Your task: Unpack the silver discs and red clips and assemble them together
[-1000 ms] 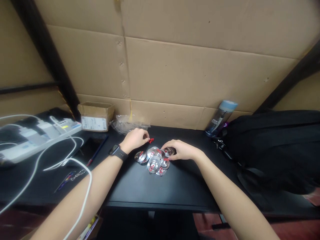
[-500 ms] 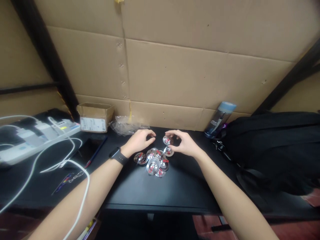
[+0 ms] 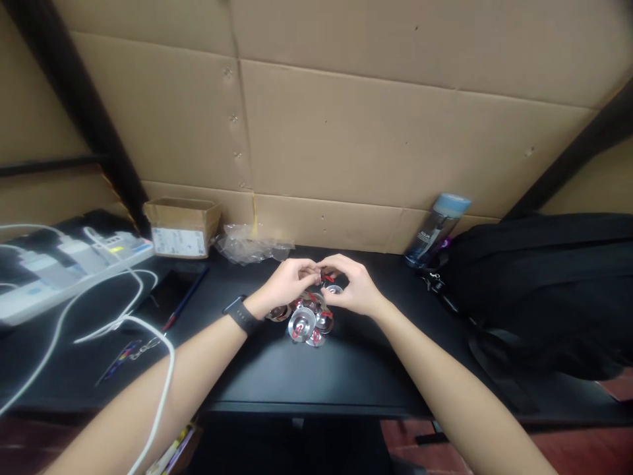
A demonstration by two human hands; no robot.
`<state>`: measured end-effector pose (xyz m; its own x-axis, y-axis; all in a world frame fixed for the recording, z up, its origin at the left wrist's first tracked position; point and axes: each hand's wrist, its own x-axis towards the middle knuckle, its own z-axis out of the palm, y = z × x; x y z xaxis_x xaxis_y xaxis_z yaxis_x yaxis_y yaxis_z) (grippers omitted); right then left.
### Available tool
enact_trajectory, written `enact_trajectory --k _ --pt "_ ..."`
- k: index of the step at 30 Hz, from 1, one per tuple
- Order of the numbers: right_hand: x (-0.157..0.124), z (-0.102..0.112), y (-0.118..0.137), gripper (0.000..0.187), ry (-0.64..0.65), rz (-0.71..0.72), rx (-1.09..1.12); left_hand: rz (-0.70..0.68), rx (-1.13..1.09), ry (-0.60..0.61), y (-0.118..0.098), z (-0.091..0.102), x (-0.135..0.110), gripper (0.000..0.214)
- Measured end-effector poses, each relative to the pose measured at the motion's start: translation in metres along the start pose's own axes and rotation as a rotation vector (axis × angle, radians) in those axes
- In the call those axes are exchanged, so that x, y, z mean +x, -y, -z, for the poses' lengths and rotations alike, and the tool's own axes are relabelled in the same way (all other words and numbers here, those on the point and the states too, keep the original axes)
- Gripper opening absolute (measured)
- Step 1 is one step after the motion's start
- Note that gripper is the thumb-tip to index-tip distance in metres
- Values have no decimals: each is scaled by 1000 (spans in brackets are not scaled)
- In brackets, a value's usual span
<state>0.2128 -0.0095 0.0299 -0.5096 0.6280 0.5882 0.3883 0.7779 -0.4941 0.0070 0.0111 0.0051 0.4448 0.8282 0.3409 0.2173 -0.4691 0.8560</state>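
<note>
Both hands meet over a pile of small shiny metal finger cymbals (image 3: pixel 301 324) with red cord loops. My left hand (image 3: pixel 287 285), a dark watch on its wrist, is closed with its fingertips at one edge of a tilted cymbal (image 3: pixel 322 277). My right hand (image 3: pixel 357 287) curls round the other side of that same cymbal, thumb and fingers closing on it. Its red loop sticks out between the hands. Another cymbal (image 3: pixel 335 290) shows just beneath the right fingers. Part of the pile is hidden behind the left hand.
At the back left stand a small cardboard box (image 3: pixel 182 224) and crumpled clear plastic (image 3: pixel 252 244). A power strip (image 3: pixel 74 270) with white cables and a dark phone (image 3: pixel 171 297) lie left. To the right are a blue-capped bottle (image 3: pixel 438 231) and a black backpack (image 3: pixel 544 297).
My hands have come together. The right hand has lifted and tilted the cymbal at its fingertips, and the left hand has moved right to touch it. The view has shifted slightly.
</note>
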Motion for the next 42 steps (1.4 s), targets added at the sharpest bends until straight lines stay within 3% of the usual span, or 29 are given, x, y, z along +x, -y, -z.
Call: enact_trajectory --k 4,8,10,12,16,20,24,28,32,42 --pt "1 8 -2 48 -54 -14 -30 89 -137 -70 10 2 6 23" --pt "2 34 -10 48 -104 -91 -135 144 135 -221 16 24 8 23" --pt "1 51 -18 47 -30 -157 -230 134 403 -277 20 38 7 21" --pt "-2 66 -28 45 90 -226 -338 120 612 -253 26 48 6 20" --pt "-10 83 -49 35 338 -446 -496 139 768 -143 38 55 4 21" --pt "-16 85 -61 37 426 -575 -549 125 797 -100 45 55 5 21" --pt "-16 82 -64 40 467 -579 -526 41 778 -100 46 57 6 26" --pt "-15 78 -66 45 508 -562 -534 -61 784 -8 49 55 6 39" --pt "-15 75 -68 46 541 -563 -525 -55 758 57 51 52 5 38" --pt "-17 76 -72 55 552 -531 -455 -14 683 20 45 43 5 29"
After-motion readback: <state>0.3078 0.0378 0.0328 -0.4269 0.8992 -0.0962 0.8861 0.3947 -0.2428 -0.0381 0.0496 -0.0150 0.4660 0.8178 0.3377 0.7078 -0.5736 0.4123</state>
